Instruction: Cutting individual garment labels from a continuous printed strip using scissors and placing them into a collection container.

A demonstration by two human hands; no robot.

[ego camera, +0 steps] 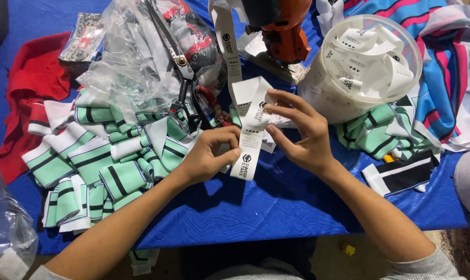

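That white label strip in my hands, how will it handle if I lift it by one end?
The white label strip is probably floppy: it curls and loops between the left hand and right hand. It looks thin, so likely very light. Its loose end would probably dangle.

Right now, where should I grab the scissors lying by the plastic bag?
Take the scissors by the dark handle loops near the striped cuffs, coming from the near side. The blades point away under the plastic bag, so the handles are the exposed end.
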